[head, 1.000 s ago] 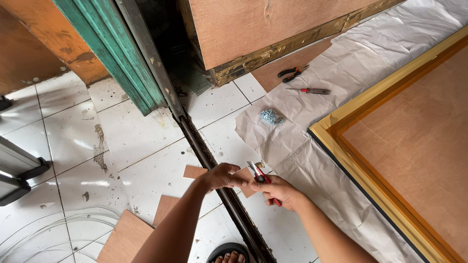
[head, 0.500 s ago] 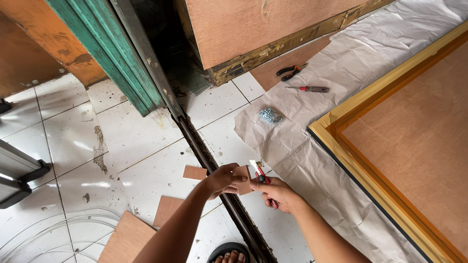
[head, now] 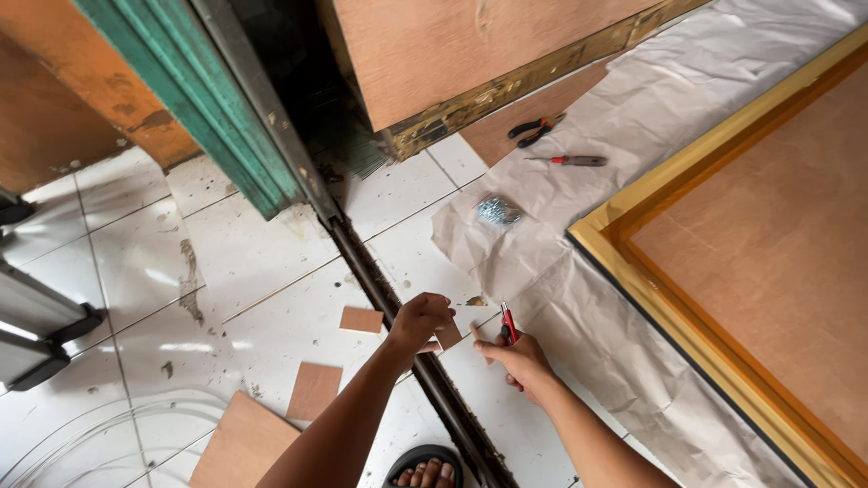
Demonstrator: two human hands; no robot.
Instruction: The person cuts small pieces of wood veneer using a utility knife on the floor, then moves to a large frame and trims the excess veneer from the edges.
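At the far left, dark metal bars (head: 36, 316) are seen at the edge of the white tiled floor (head: 262, 262); above them an orange-brown wall part (head: 63, 99) is found, and beside it a green painted door edge (head: 194, 99) is standing. Lower on the tiles, a larger flat plywood offcut (head: 244, 447) is lying, just beside it a smaller rectangular plywood piece (head: 314, 390), and a little higher a small square plywood piece (head: 362, 319); these three are apart from the hands. A dark metal floor track (head: 434, 389) is running diagonally across the tiles; a sandalled foot (head: 423, 470) is seen at the bottom edge next to it.

Over this track the left hand (head: 420, 321) is closed with its fingers bent around a small brown plywood scrap (head: 448, 334), which is held just above the track, between both hands; the right hand (head: 517, 360) is clenched around a red-handled utility knife (head: 508, 323), the tip of which is pointing up and away, just beside the scrap.

Further right, crumpled white paper sheeting (head: 579, 271) is spread over the floor; on it a small shiny silver-blue bundle (head: 499, 211) is lying; higher, black-handled pliers (head: 535, 128) and a red-handled screwdriver (head: 570, 161) are placed near a big plywood box with a worn yellow edge (head: 470, 54). At the right, a large brown board in a yellow-gold frame (head: 687, 298) is laid on the paper.
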